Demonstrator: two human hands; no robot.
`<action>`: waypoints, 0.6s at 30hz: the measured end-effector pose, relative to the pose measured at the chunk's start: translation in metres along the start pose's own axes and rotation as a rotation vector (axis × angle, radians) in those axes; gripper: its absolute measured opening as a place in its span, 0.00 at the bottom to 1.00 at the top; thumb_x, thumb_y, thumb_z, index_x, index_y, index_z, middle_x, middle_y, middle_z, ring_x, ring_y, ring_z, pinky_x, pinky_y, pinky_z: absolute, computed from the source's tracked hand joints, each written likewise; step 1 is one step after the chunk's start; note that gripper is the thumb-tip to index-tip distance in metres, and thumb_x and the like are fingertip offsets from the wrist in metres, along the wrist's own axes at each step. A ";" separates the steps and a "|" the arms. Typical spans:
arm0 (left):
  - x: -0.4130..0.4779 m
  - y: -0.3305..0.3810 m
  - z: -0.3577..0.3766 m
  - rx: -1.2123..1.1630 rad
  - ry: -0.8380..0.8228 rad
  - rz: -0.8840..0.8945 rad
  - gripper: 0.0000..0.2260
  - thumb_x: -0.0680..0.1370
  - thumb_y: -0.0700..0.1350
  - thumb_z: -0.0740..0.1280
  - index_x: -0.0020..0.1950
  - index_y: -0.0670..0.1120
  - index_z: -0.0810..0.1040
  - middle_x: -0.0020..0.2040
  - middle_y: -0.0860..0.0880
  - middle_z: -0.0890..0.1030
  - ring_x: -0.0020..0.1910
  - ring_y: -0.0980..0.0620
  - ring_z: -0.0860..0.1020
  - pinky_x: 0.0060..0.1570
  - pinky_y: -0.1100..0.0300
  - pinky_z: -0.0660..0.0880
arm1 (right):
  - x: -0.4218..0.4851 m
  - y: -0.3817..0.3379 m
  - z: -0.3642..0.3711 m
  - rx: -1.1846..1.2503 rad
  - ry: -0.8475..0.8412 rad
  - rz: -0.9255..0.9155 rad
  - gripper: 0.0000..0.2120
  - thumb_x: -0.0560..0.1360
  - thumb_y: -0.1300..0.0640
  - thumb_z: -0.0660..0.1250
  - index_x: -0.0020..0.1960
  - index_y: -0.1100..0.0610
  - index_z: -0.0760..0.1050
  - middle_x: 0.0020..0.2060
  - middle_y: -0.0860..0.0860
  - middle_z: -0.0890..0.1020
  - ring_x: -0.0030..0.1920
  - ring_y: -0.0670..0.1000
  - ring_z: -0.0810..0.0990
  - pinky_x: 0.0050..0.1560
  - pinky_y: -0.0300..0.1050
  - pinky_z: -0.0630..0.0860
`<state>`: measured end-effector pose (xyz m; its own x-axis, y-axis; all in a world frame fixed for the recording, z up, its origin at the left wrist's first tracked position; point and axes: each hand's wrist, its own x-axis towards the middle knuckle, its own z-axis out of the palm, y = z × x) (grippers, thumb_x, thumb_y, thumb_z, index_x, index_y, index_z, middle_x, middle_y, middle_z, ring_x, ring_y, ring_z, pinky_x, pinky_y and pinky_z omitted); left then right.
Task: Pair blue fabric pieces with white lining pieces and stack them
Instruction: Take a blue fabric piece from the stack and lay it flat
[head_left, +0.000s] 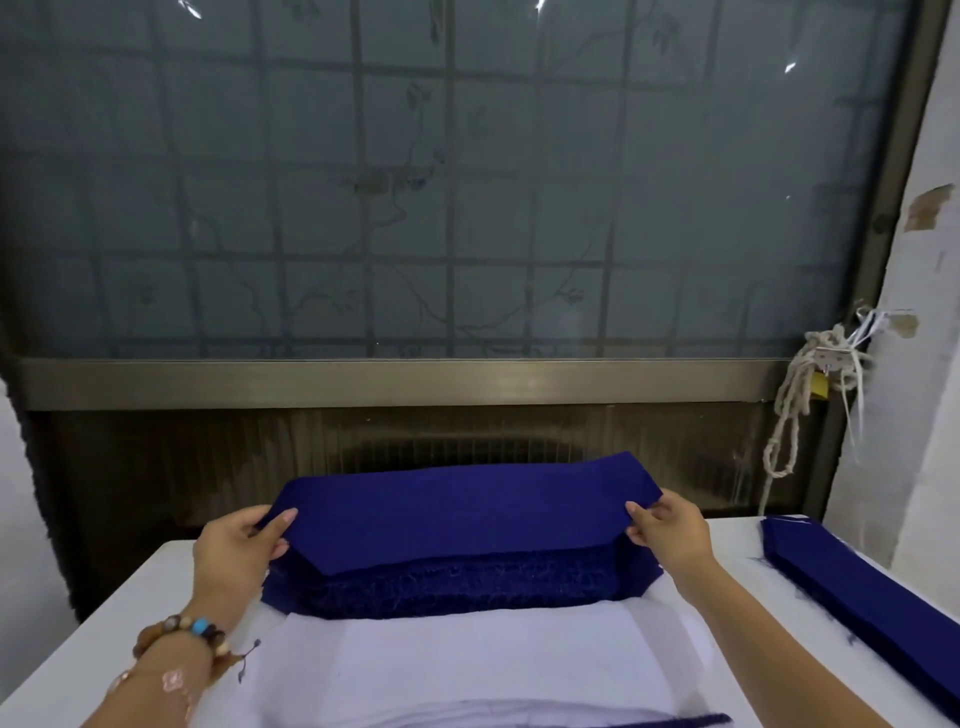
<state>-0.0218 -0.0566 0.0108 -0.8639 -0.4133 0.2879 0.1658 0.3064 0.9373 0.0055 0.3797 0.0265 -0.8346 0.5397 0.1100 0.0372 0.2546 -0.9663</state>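
A long blue fabric piece with angled ends hangs lifted above a thick stack of blue pieces. My left hand pinches its left end. My right hand pinches its right end. In front of the blue stack lies a stack of white lining pieces, reaching toward the frame's bottom edge. A strip of blue fabric peeks out at the bottom edge.
The white table ends just behind the stacks, before a dark grille and a frosted window. Another stack of blue pieces runs along the table's right side. A knotted rope hangs on the right wall.
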 end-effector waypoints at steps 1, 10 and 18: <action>-0.003 0.005 -0.004 -0.014 -0.007 0.001 0.06 0.76 0.41 0.70 0.52 0.43 0.82 0.38 0.43 0.83 0.36 0.48 0.80 0.37 0.59 0.75 | -0.004 -0.002 -0.004 0.021 -0.004 -0.002 0.04 0.77 0.61 0.67 0.52 0.56 0.74 0.41 0.54 0.82 0.40 0.54 0.82 0.39 0.43 0.79; -0.049 0.032 -0.049 -0.060 -0.059 -0.026 0.03 0.75 0.40 0.71 0.48 0.46 0.82 0.37 0.44 0.83 0.36 0.49 0.79 0.36 0.59 0.76 | -0.059 0.002 -0.049 0.038 -0.073 -0.005 0.04 0.77 0.59 0.67 0.51 0.54 0.75 0.38 0.54 0.83 0.38 0.50 0.81 0.35 0.38 0.75; -0.108 0.026 -0.080 -0.062 -0.109 -0.138 0.04 0.76 0.39 0.70 0.43 0.47 0.83 0.35 0.49 0.83 0.37 0.50 0.78 0.39 0.59 0.77 | -0.115 0.027 -0.090 -0.036 -0.062 0.022 0.03 0.76 0.57 0.69 0.48 0.54 0.76 0.36 0.52 0.83 0.38 0.50 0.81 0.37 0.38 0.76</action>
<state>0.1140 -0.0723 0.0196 -0.9261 -0.3517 0.1363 0.0687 0.1981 0.9778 0.1519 0.3972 0.0085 -0.8656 0.4954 0.0729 0.0751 0.2725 -0.9592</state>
